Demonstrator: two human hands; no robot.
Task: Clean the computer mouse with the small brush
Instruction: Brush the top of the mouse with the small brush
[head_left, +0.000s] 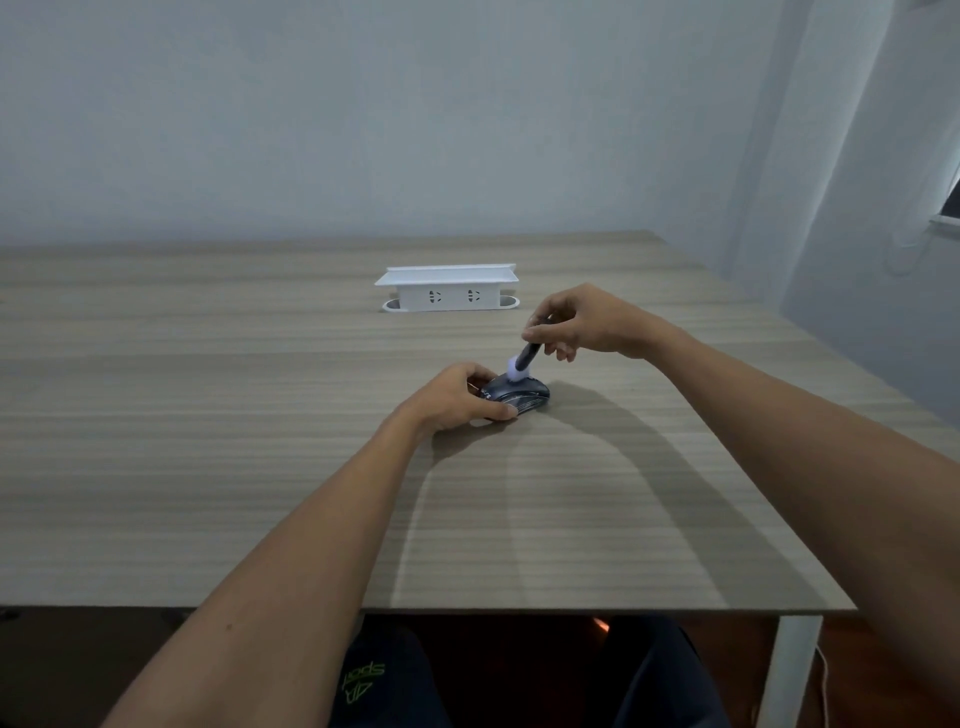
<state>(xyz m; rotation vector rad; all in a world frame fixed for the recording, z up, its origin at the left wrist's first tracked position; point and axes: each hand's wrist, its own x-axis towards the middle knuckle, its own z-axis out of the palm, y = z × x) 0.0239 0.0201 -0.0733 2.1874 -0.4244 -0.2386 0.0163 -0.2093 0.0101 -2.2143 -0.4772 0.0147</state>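
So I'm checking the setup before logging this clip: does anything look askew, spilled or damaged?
Nothing stands out. The left hand grips the computer mouse flat on the table, the right hand holds the small brush on it, and the white socket box sits upright.

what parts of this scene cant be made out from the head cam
- Head view: the left part of the mouse is hidden under the left hand.
- Head view: the upper end of the brush handle is hidden inside the right hand.
- Head view: the bristles are blurred, so contact with the mouse is unclear.
- Head view: the lettering on the mouse is too small to read.
- Head view: the back of the white power strip faces away.
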